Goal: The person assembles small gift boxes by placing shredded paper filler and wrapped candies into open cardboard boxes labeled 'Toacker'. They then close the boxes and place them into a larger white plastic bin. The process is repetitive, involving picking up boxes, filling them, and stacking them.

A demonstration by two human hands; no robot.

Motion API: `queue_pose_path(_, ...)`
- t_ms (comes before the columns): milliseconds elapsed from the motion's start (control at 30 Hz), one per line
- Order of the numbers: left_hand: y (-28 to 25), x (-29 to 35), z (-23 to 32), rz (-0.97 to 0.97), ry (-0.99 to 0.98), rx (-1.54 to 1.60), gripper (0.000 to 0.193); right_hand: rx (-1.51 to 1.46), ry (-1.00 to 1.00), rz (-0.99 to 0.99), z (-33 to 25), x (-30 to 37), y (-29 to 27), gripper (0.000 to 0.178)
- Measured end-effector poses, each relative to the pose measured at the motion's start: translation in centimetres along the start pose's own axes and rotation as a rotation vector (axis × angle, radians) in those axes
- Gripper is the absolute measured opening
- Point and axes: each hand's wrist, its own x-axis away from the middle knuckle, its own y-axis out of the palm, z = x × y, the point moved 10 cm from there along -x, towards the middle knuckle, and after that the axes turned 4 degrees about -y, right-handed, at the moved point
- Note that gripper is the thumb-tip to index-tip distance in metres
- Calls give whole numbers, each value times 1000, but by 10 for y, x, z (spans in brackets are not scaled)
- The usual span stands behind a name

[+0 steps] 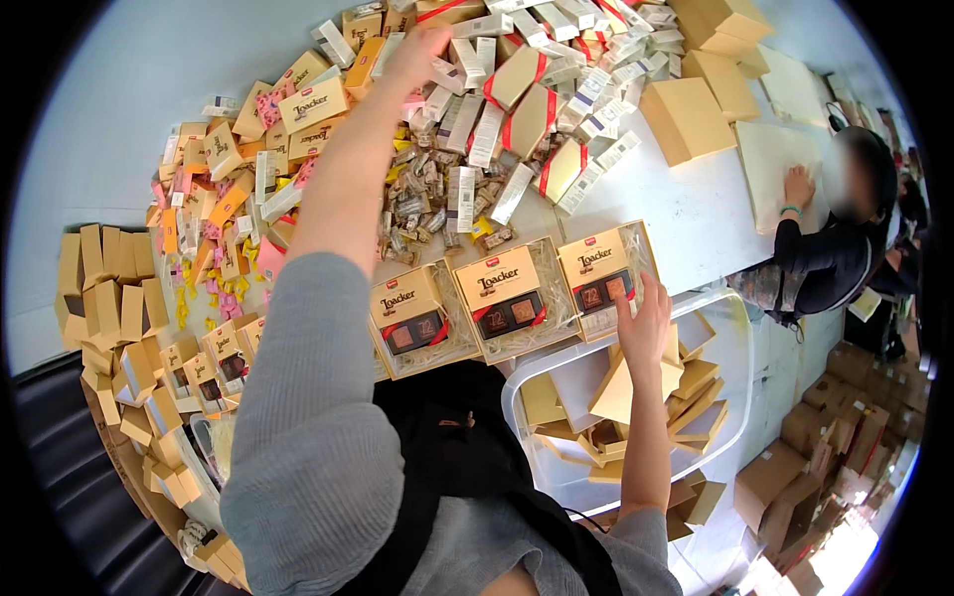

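My left hand (417, 50) reaches far across worktop (686, 214) into sweets pile (427, 189), grip curled, holding what I cannot tell. My right hand (644, 323) open, fingers on rightmost gift box (601, 278). Step: filling boxes. Next needs precise placing.

Three open gift boxes (502, 298) are sitting in a row at the near edge of the worktop (696, 214), each showing two chocolate squares (507, 313). Beyond that row, four red-ribboned boxes (527, 119) are lying. One clear bin (730, 348) is standing right of the row.
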Motion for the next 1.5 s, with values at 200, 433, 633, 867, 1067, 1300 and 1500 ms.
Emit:
queue_pose_path(200, -68, 68, 90, -285, -89, 1693, 72, -506, 81, 115, -24, -29, -35, 38)
queue_pose_path(433, -44, 125, 213, -443, -218, 2145, 46, -1308, 160, 18, -59, -69, -45, 43)
queue_pose_path(633, 43, 216, 307, -729, -459, 1808, 22, -1260, 210, 200, -21, -64, -26, 36)
queue_pose_path(867, 60, 252, 329, -271, 449, 59, 44, 45, 133, 261, 48, -58, -23, 28)
queue_pose_path(1067, 72, 263, 328, -433, 346, 32, 52, 191, 103, 331, 52, -48, 20, 31)
queue_pose_path(1300, 89, 251, 320, -379, 154, 168, 44, 350, -6, 464, 48, -44, 38, 18)
queue_pose_path(1500, 45, 223, 281, -176, 170, 392, 19, 245, -87, 417, 54, -43, 44, 16)
